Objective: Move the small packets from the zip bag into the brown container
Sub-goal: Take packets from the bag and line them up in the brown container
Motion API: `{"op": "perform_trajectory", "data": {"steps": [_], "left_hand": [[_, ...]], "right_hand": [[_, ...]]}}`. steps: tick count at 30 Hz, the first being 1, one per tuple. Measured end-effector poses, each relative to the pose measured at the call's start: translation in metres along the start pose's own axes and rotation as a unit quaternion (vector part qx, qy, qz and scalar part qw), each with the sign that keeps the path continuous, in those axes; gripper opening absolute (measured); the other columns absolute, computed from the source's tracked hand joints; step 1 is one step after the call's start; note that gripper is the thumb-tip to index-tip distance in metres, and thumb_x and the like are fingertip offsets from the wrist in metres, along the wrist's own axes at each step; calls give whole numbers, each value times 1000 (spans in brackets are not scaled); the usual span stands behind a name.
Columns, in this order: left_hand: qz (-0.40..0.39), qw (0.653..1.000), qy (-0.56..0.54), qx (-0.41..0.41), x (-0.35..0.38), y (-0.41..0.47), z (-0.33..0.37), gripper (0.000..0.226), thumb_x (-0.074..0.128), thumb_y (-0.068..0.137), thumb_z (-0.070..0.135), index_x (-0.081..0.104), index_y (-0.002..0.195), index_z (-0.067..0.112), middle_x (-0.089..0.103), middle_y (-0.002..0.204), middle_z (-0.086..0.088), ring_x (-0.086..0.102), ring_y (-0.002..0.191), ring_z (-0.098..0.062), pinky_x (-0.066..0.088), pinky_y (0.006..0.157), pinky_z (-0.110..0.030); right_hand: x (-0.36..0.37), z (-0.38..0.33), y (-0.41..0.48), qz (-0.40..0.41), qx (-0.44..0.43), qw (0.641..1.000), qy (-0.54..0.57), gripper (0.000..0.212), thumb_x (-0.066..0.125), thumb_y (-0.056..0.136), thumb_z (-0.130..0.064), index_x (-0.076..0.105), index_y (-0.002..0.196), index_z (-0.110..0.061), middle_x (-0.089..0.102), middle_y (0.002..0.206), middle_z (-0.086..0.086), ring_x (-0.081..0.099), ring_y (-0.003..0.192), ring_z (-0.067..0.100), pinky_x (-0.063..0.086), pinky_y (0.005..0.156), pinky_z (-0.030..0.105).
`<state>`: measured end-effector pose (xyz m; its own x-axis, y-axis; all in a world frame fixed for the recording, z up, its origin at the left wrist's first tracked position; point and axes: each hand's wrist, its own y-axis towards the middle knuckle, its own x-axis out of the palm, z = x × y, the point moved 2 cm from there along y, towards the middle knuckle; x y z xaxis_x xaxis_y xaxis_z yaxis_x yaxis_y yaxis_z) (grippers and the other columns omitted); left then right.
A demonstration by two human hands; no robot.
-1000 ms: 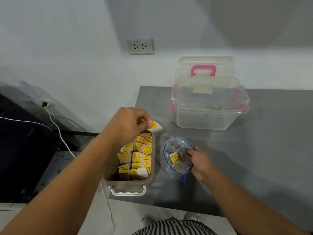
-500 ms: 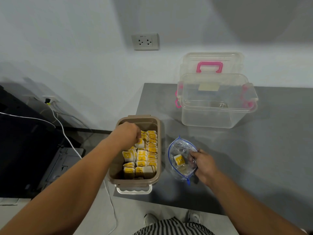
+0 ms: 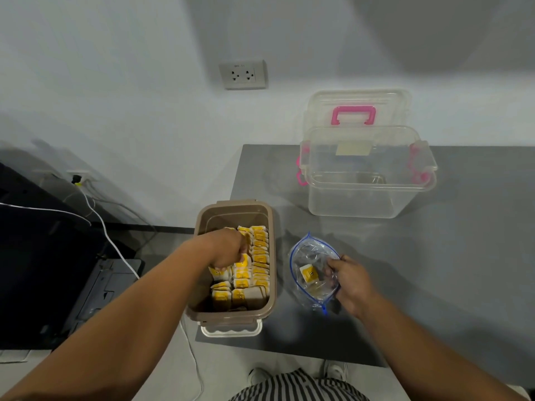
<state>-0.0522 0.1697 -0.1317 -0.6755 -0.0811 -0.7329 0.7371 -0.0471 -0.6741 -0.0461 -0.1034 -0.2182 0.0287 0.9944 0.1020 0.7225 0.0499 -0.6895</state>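
The left hand (image 3: 228, 250), a second ago above the brown container (image 3: 231, 211) rim pinching one packet, is now down inside it, fingers curled among the rows of packets (image 3: 260, 257).

Yellow-and-white packets set against brown, grey and pink

The brown container (image 3: 234, 215) is a dull tan-brown inside and out, with a white latch (image 3: 231, 329) at its near end. The small packets (image 3: 260, 256) in it are white with yellow printed panels, and a few show plain beige backs. The zip bag (image 3: 314, 253) is clear plastic edged with a blue zip line, and the packet (image 3: 308, 274) inside it is also white and yellow. The table (image 3: 448, 270) is matt dark grey. The storage box (image 3: 362, 201) is clear, with pink side clips (image 3: 300, 176), a pale beige label (image 3: 353, 148) and a clear lid (image 3: 390, 111) bearing a pink handle (image 3: 353, 114). The wall socket (image 3: 242, 74) is light grey, the cable (image 3: 107, 233) is white, and the garment (image 3: 295, 386) is striped black and white.
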Motion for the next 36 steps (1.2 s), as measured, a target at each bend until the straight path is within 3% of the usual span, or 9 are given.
{"op": "perform_trajectory", "data": {"steps": [4,8,16,22,27,29,33,36], "left_hand": [[34,999,34,-5,0,2,4,24,56,100,25,62,123,19,65,115,-5,60,88,-18,52,83,-31],[83,996,38,-17,0,4,6,21,60,97,25,66,117,20,68,111,-4,64,99,-20,53,94,-36],[80,996,30,-32,-1,4,8,23,67,93,24,70,116,26,68,112,0,64,103,-20,53,97,-35],[125,990,-58,-31,-14,-14,8,9,69,89,21,73,95,27,71,98,6,65,94,-13,54,93,-34],[276,953,-125,30,-44,-45,43,3,68,92,29,69,91,27,68,83,13,63,77,-3,45,66,-12],[304,935,-165,72,-50,-53,67,2,69,91,26,70,91,24,66,79,14,62,73,0,41,62,-7],[286,926,-199,145,-42,-49,117,8,70,91,23,74,98,21,71,88,10,65,83,-3,52,78,-19],[262,942,-158,139,-24,-32,145,13,65,93,22,74,102,20,73,97,5,66,89,-10,51,82,-23]], "right_hand": [[-1,-1,0,6,0,1000,-7,16,54,98,-5,57,83,-10,61,69,9,60,66,27,52,61,37],[-1,-2,0,2,-1,1000,-7,12,54,98,-5,58,88,-9,61,74,12,61,72,30,53,68,43],[1,-4,-1,4,-3,1000,-2,13,54,98,-5,58,87,-10,63,70,9,63,67,27,53,60,37],[-1,-7,-3,-11,-12,1000,-7,18,54,97,-3,55,80,-10,62,71,10,62,67,27,52,62,37],[-2,-12,-4,-24,-14,1000,3,12,55,96,-2,58,86,-8,65,76,14,64,73,30,55,74,48],[-4,-14,-6,-28,-17,999,3,12,56,96,-2,60,86,-9,65,79,16,64,74,30,55,78,50],[-7,-17,-8,-25,-24,999,-3,8,58,95,-5,63,90,-9,67,79,13,61,70,25,51,68,37],[-13,-17,-10,-33,-18,999,6,6,58,93,-5,62,91,-9,67,80,13,62,74,26,50,75,42]]}}
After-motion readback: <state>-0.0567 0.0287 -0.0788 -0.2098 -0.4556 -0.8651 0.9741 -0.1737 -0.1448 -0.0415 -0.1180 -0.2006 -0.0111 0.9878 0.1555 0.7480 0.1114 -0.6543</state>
